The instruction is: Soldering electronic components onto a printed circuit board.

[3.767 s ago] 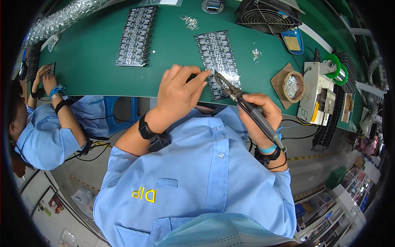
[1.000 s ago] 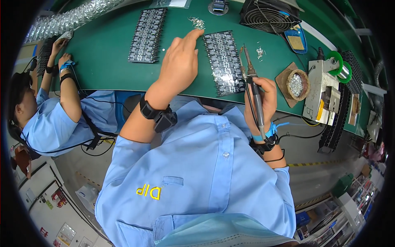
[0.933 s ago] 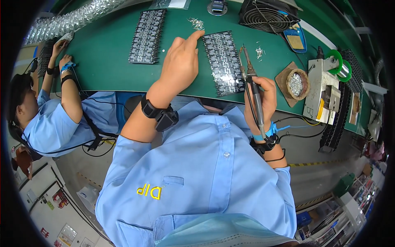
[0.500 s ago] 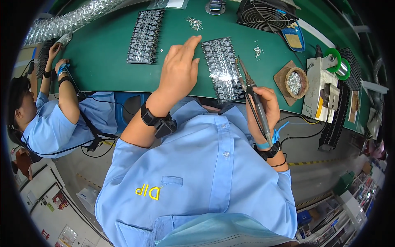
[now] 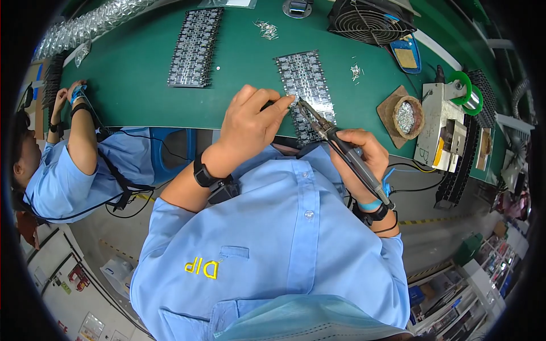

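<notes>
My right hand (image 5: 365, 156) is wrapped round the handle of a soldering iron (image 5: 348, 149) with a thin cable along it. The iron's tip points up and left, over a panel of small dark circuit boards (image 5: 304, 65) lying on the green bench. Thumb and forefinger of my left hand (image 5: 250, 119) come together at the panel's left edge, close to the iron's tip. What they pinch, if anything, is too small to make out. A second stack of board panels (image 5: 195, 48) lies farther left.
Loose metal pins lie in one pile (image 5: 266, 29) and another pile (image 5: 356, 72). A black fan (image 5: 367, 23) stands at the back. To the right are a round bowl of metal bits (image 5: 420, 122), a blue sponge tray (image 5: 406, 57) and a solder spool (image 5: 474, 98). A co-worker (image 5: 74, 153) sits left.
My left hand has come down and right to the panel, its outstretched fingers now pinched. The iron has tilted further left, its tip closer to the left fingertips.
</notes>
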The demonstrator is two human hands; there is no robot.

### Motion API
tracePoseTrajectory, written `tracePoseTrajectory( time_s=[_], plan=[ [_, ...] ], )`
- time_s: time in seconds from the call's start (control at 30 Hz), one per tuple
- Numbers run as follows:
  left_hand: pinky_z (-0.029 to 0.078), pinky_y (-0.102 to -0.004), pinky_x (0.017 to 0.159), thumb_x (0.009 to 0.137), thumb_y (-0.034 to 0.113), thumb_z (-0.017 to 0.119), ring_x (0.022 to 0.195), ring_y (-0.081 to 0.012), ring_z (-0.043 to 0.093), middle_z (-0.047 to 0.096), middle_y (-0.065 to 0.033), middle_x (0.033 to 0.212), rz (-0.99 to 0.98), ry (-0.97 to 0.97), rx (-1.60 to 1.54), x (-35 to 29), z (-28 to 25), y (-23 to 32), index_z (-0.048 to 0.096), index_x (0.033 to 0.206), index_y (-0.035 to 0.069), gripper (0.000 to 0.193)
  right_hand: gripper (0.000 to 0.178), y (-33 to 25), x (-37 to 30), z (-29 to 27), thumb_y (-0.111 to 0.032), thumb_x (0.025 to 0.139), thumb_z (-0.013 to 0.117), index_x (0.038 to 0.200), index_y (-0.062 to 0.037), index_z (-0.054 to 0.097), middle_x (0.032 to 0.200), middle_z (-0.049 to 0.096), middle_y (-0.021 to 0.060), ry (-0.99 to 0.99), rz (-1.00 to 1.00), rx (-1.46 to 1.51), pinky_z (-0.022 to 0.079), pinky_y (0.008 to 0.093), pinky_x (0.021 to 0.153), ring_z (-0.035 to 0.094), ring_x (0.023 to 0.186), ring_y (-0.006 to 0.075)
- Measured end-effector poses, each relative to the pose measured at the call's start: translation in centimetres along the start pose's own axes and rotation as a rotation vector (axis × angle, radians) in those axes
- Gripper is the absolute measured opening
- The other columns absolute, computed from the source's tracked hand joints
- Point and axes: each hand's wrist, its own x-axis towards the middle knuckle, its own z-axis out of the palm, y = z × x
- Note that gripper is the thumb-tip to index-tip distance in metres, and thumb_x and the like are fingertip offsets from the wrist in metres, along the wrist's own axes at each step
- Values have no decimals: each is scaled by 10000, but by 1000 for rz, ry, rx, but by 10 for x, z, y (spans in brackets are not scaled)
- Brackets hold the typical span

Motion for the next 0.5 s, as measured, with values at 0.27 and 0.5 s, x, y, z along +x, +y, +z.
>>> tracePoseTrajectory(
  time_s=[0.27,0.5],
  plan=[
    [459,-356,687,798,66,762,817,-209,544,635,1,938,38,-4,23,1,2,-2,767,1069,94,272,248,0,5,2,56,801,787,1019,13,676,950,730,99,-16,22,-33,540,253,718,688,825,117],
    [457,-346,694,793,67,750,818,-203,542,632,8,960,49,-1,49,-1,4,-4,761,1066,92,274,254,2,6,0,64,809,785,1033,12,676,953,728,79,-41,108,5,548,245,738,693,839,110]
  ],
)
